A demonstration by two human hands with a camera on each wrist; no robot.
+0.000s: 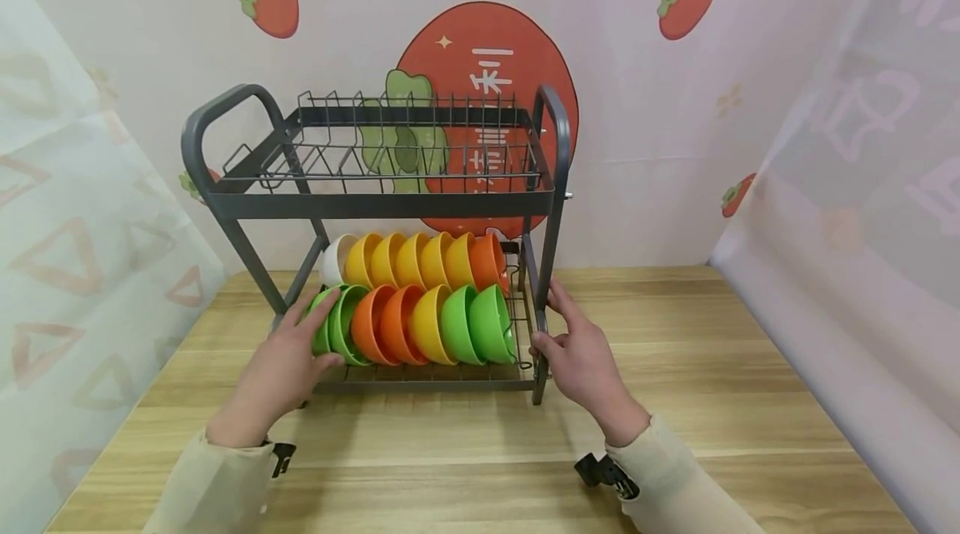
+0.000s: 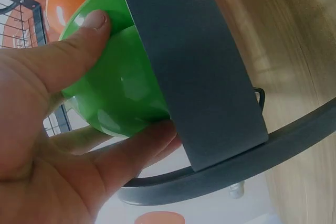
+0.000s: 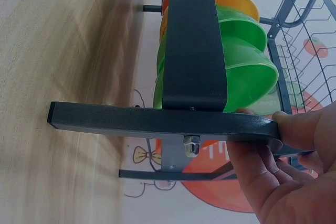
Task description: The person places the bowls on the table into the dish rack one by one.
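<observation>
A dark grey two-tier dish rack (image 1: 390,206) stands on the table, its lower tier holding two rows of bowls on edge. At the left end of the front row, my left hand (image 1: 277,367) pinches a green bowl (image 2: 123,87), thumb on one side and fingers on the other, beside the rack's side bar. My right hand (image 1: 588,363) grips the rack's right front upright (image 3: 157,120) between thumb and fingers. Next to it are two green bowls (image 1: 491,326). Orange bowls (image 1: 371,326) and a yellow bowl (image 1: 430,326) fill the front row's middle.
The back row has a white bowl (image 1: 332,261), several yellow bowls (image 1: 386,259) and an orange bowl (image 1: 487,259). The rack's upper tier is a wire grid (image 1: 405,178) between two curved handles. Wooden tabletop (image 1: 697,401) extends around it, with printed cloth (image 1: 637,117) behind.
</observation>
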